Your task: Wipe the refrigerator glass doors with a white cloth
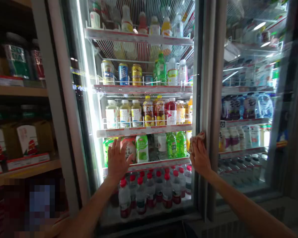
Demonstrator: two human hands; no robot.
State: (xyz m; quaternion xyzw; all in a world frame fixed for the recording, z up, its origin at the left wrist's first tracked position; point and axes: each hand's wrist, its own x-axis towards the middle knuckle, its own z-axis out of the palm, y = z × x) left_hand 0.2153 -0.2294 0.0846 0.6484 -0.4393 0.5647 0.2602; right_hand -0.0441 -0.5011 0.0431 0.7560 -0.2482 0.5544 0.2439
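Observation:
My left hand (118,160) lies flat with fingers spread on the glass door (149,145) of a lit drinks fridge, in front of a shelf of green bottles (175,144). My right hand (200,155) presses a small light cloth (196,138) against the right edge of that door, next to its grey frame (208,99). Behind the glass, under my hands, stand several water bottles with red caps (151,188).
Upper fridge shelves hold cans (123,74) and juice bottles (149,110). A second glass-door fridge (248,109) stands to the right. Wooden shelves (20,91) with jars and boxed goods are at the left. A blurred patch sits at the lower left.

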